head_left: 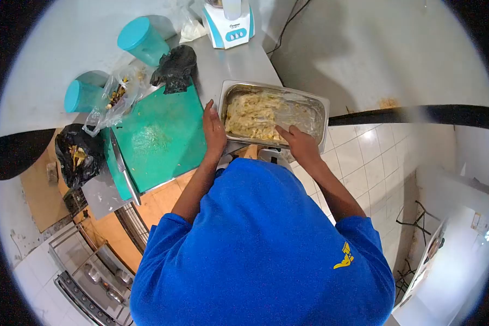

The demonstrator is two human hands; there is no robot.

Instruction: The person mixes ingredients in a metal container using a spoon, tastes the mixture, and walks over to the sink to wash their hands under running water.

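A rectangular metal pan [327,108] holds a lumpy, pale yellow mixture [250,114], heaped in its left and middle part. The pan's right part shows only a thin smear. My left hand [215,130] lies along the pan's left end, fingers stretched out and the palm side toward the wall. Over the near rim reaches my right hand [300,145], its fingers bent and the tips at the mixture's right edge. Whatever those fingers hold, if anything, cannot be made out.
Left of the pan lies a green cutting board [163,136] with a knife [124,165] along its left edge. Black plastic bags [176,68], a clear bag of scraps [117,98], turquoise containers [144,41] and a white-and-blue food processor [229,24] stand around it.
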